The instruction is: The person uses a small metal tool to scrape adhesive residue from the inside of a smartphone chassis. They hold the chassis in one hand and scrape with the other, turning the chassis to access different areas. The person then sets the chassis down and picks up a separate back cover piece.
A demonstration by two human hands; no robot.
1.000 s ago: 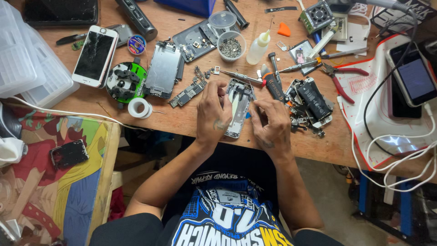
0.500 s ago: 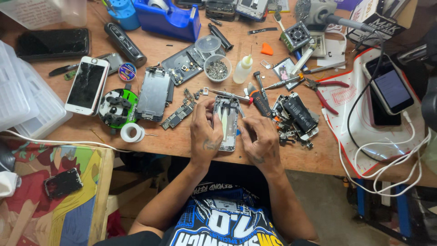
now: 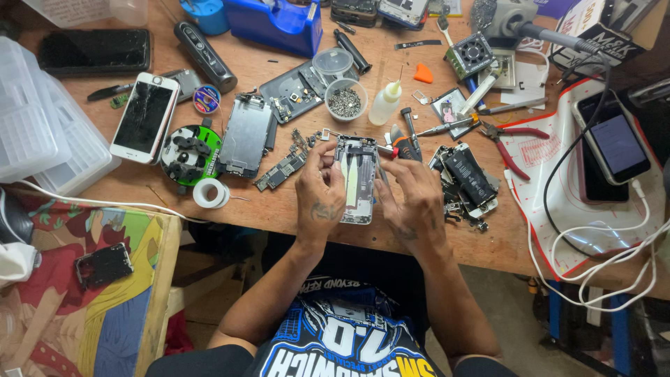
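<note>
An opened silver phone housing (image 3: pixel 358 183) lies on the wooden workbench (image 3: pixel 279 209) near its front edge. My left hand (image 3: pixel 317 197) grips the housing's left side, fingers curled over its upper part. On the right side, my right hand (image 3: pixel 413 201) presses against it, fingertips at its edge. A red-handled screwdriver (image 3: pixel 405 145) lies just past my right fingers. Whether my right fingers pinch a small part is hidden.
A gutted phone with its battery (image 3: pixel 466 176) sits right of my hands, a circuit board (image 3: pixel 283 169) and a phone back plate (image 3: pixel 244 136) to the left. Also about: white cracked phone (image 3: pixel 144 117), tape roll (image 3: pixel 210 193), bowl of screws (image 3: pixel 345 101), glue bottle (image 3: pixel 385 103), red pliers (image 3: pixel 509 143), charging phone (image 3: pixel 618 146).
The view has shifted, so the bench and hands sit lower in frame. Both hands have stayed on the phone housing, with fingers moved slightly up along it.
</note>
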